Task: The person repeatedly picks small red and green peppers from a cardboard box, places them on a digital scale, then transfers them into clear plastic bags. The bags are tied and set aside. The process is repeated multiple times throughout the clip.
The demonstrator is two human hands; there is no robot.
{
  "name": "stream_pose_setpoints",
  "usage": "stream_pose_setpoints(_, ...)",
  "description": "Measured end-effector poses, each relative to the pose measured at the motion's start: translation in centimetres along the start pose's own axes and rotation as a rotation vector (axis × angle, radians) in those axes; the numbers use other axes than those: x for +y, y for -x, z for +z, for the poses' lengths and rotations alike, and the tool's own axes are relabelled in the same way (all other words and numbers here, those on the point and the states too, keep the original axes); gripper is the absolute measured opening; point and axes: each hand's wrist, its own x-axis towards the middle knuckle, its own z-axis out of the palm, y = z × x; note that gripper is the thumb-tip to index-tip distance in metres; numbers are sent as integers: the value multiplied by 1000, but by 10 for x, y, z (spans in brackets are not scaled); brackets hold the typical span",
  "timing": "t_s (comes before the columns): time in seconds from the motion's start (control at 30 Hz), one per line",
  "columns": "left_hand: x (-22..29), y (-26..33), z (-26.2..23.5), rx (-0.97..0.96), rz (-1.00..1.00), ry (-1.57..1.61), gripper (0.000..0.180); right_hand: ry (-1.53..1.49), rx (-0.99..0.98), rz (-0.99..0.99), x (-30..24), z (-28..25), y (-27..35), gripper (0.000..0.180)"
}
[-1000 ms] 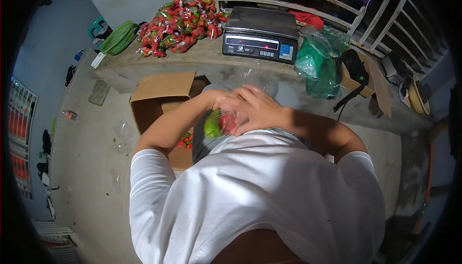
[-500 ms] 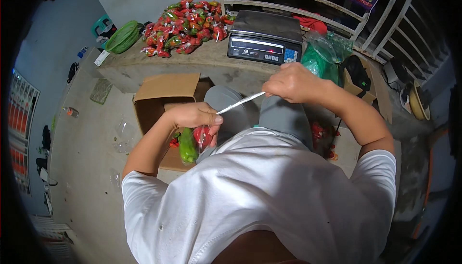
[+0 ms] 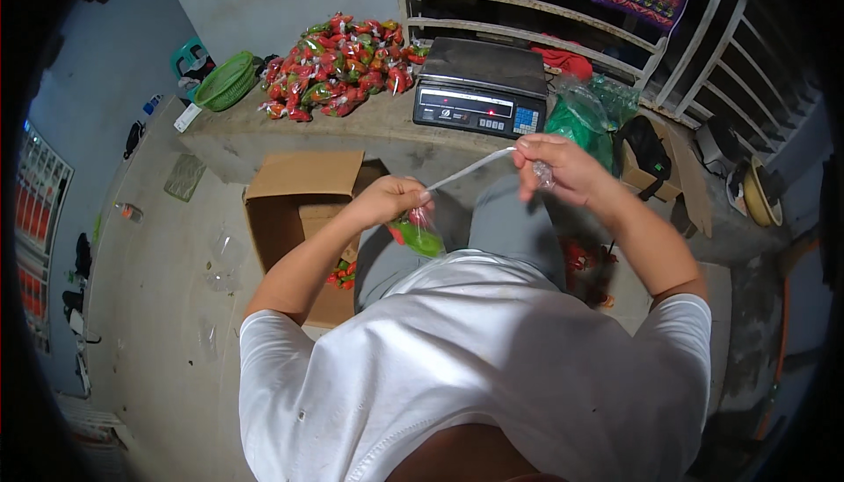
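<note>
My left hand (image 3: 393,200) is closed round the top of a clear plastic bag of peppers (image 3: 417,241), which hangs over my lap with green and red showing through. A whitish twisted plastic strip (image 3: 473,167) stretches taut from that grip up to my right hand (image 3: 563,170). The right fingertips pinch the strip's upper end, and a crumpled bit of clear plastic (image 3: 544,174) shows at that palm. I cannot tell whether the strip is the bag's own neck or a separate tie.
An open cardboard box (image 3: 303,174) with loose peppers (image 3: 343,274) stands at my left knee. On the ledge ahead are a heap of bagged peppers (image 3: 338,67), a digital scale (image 3: 482,86), a green basket (image 3: 226,82) and green plastic bags (image 3: 580,126). More peppers (image 3: 580,255) lie right of my legs.
My left hand has moved right and up with the bag, which swung from beside the box to over my lap. The right hand has shifted slightly right and down, its fingers spreading somewhat.
</note>
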Motion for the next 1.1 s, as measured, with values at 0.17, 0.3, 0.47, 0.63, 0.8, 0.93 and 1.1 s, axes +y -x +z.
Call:
stream_pose_setpoints(0.17,26,-20,27,-130,-216,100,25,-164,13,-403,23,61,-36,20)
stream_pose_setpoints(0.3,51,-10,38,24,-75,169,18,1433,73,-1192,45,63,-50,26)
stream_pose_setpoints(0.47,35,6,24,-97,-203,345,17,1517,-243,-1173,36,59,-57,33)
stream_pose_setpoints(0.63,42,13,19,-49,-114,287,17,1657,-353,-1187,11,57,-59,23)
stream_pose_setpoints(0.8,49,7,20,36,27,202,23,1825,-217,-1123,-7,61,-53,12)
stream_pose_setpoints(0.93,47,0,23,66,-10,-17,24,1625,-153,-517,-1,66,-49,14)
stream_pose_setpoints(1.1,34,4,33,57,-101,106,24,1314,-203,-742,23,61,-47,19)
